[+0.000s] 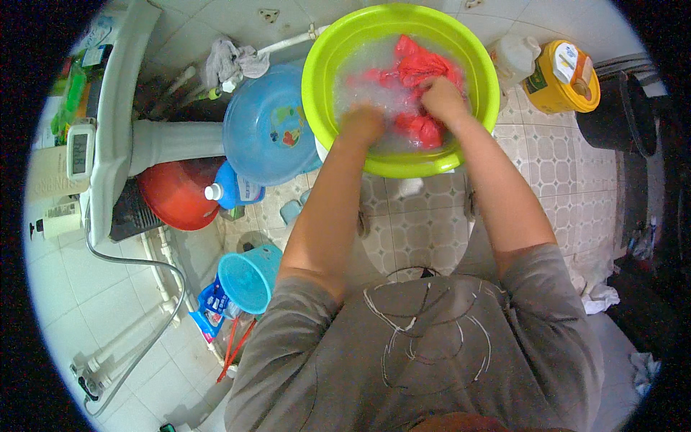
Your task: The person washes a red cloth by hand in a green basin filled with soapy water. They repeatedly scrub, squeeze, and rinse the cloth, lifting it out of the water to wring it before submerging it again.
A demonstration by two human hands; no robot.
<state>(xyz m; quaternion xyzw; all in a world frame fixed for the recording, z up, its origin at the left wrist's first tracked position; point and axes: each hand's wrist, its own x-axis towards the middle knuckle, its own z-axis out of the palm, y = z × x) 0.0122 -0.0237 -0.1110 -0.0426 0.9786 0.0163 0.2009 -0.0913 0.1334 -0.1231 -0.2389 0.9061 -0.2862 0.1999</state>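
Note:
A lime-green basin [314, 108] of cloudy, sudsy water stands in front of me. In it lies a bright red cloth [426, 66], bunched up and partly under the water. My right hand [444, 101] is closed on the cloth near the basin's right side, between its upper bunch and a lower one. My left hand [363, 122] is over the left part of the water, smeared by motion. Its fingers do not show clearly, and I cannot make out whether it holds any of the cloth.
Left of the green basin are a blue basin [248, 119], a red basin [173, 194], a blue bottle [237, 186] and a turquoise bucket [245, 281]. A white sink [119, 108] stands beyond. To the right are a whitish jug [515, 57], a yellow bucket [551, 90] and a black bin [608, 122].

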